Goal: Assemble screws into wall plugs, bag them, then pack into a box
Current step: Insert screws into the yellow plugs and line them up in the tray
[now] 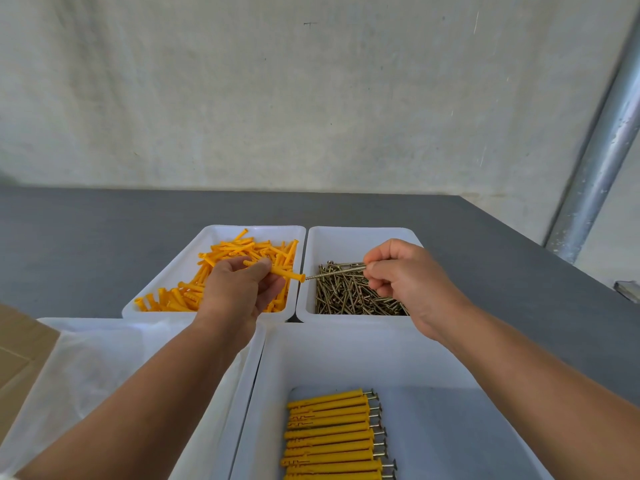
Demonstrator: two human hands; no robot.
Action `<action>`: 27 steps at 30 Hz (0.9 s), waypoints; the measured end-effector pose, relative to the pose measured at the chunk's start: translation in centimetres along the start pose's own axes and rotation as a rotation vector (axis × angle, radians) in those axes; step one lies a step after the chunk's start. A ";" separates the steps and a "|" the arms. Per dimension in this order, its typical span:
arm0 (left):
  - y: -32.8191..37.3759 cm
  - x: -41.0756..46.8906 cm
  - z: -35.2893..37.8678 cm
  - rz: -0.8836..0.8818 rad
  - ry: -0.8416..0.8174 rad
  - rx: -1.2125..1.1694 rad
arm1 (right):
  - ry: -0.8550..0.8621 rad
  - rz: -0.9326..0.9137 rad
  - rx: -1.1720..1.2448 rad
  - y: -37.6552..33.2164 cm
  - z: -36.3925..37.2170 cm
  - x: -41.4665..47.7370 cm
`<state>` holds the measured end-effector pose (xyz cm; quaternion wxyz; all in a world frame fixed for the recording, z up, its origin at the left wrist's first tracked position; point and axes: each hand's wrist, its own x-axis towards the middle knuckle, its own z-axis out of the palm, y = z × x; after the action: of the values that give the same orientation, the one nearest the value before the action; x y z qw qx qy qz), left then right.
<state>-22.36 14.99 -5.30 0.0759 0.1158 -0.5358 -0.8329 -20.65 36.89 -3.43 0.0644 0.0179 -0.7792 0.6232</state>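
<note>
My left hand (242,289) grips an orange wall plug (285,273) over the white tray of loose orange plugs (207,237). My right hand (405,271) pinches a brass screw (332,273) by its head end, over the white tray of loose screws (346,237). The screw's tip touches the plug's open collar, in the gap between the two trays. Nearer to me, a large white bin (311,358) holds a neat row of several plugs with screws in them (332,434).
A white bin lined with clear plastic bags (97,368) sits at the near left. A brown cardboard box (20,355) shows at the left edge. The grey tabletop (104,244) ends at a wall behind, with a metal pole (599,161) at the right.
</note>
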 end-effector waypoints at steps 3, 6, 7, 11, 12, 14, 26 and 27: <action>0.0 0.0 0.0 -0.010 -0.008 0.007 | 0.005 0.000 -0.002 0.0 0.1 0.0; 0.0 -0.1 0.1 -0.009 -0.017 0.010 | 0.019 -0.004 -0.004 0.1 0.1 0.0; 0.0 -0.1 0.1 -0.006 -0.015 0.010 | 0.021 -0.008 -0.004 0.1 0.1 0.0; 0.1 -0.2 0.1 0.007 0.004 0.009 | 0.018 -0.022 -0.013 0.1 0.1 -0.1; 0.1 -0.2 0.1 0.007 0.012 0.007 | 0.016 -0.025 -0.018 0.1 0.1 -0.1; 0.1 -0.3 0.1 0.007 0.019 0.004 | 0.009 -0.025 -0.028 0.2 0.2 -0.2; 0.0 -0.8 0.5 0.013 -0.002 0.059 | -0.094 -0.016 -0.143 0.2 0.6 -0.9; 0.0 -0.9 0.5 0.014 -0.007 0.074 | -0.103 -0.013 -0.145 0.2 0.7 -0.9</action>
<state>-21.66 15.67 -4.95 0.0756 0.1116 -0.5672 -0.8124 -19.83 36.25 -3.90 0.0294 0.0504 -0.8245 0.5628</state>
